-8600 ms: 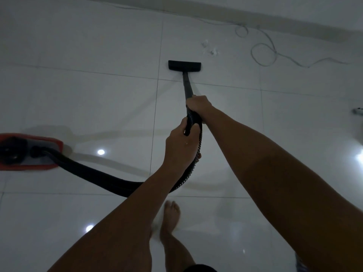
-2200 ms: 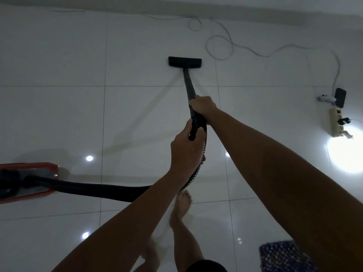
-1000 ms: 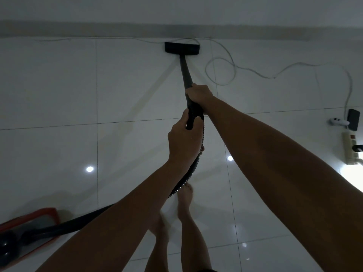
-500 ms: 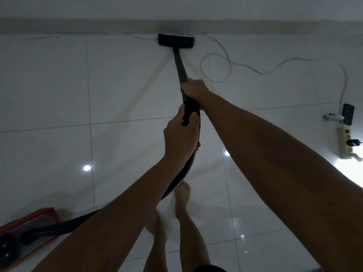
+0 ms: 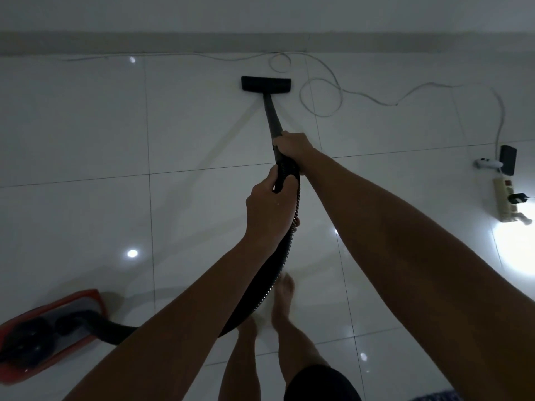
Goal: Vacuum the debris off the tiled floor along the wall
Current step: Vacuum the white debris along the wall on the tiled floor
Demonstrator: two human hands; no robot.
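A: How should this stroke go? The floor nozzle lies flat on the tiled floor, a little short of the wall's skirting.

B: Keep it flat, I'd say, and steer left of the white cable looped just beside it. The right hand is closed round the wand; the left hand is closed round the ribbed hose end behind it.

A: Any debris?

B: None I can make out in this dim light.

A: What's changed?

B: Half a second ago the nozzle was up against the skirting; now it's drawn back. The red canister is at lower left as before.
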